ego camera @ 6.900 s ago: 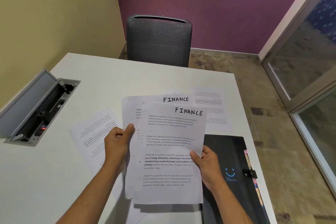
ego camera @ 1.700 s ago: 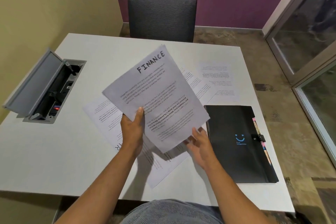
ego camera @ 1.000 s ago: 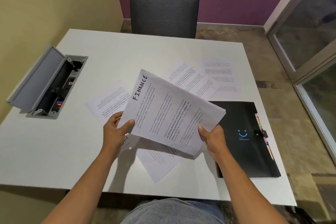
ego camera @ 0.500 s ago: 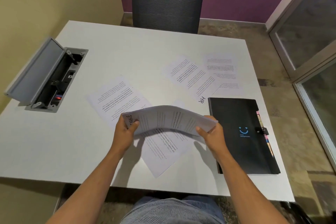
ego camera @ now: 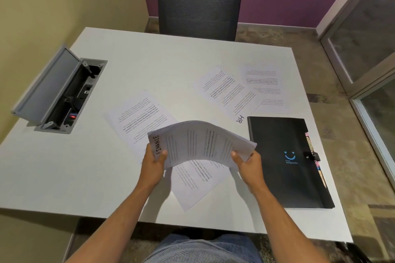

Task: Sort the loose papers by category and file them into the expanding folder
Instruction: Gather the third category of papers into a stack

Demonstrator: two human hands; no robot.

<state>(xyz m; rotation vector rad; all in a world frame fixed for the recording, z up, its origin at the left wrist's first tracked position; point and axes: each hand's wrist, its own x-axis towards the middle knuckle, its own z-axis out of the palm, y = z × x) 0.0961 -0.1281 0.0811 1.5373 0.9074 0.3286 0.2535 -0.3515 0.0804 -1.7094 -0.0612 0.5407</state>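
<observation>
A small stack of FINANCE papers (ego camera: 198,143) is held sideways above the table and bows upward in the middle. My left hand (ego camera: 154,163) grips its headed end and my right hand (ego camera: 248,163) grips the opposite end. The black expanding folder (ego camera: 284,162) lies shut on the table just right of my right hand, its coloured tabs along its right side. Loose sheets lie flat: one (ego camera: 139,117) to the left of the stack, one (ego camera: 192,183) beneath it, an HR sheet (ego camera: 228,94) and another sheet (ego camera: 265,87) at the back right.
An open grey cable box (ego camera: 57,94) is set into the white table (ego camera: 64,166) at the left. A dark mesh chair (ego camera: 198,4) stands behind the far edge. A glass partition (ego camera: 367,49) runs along the right.
The FINANCE stack has been turned from upright to sideways and lowered toward the table. My right hand took hold of its far end, and the stack now bends between both hands.
</observation>
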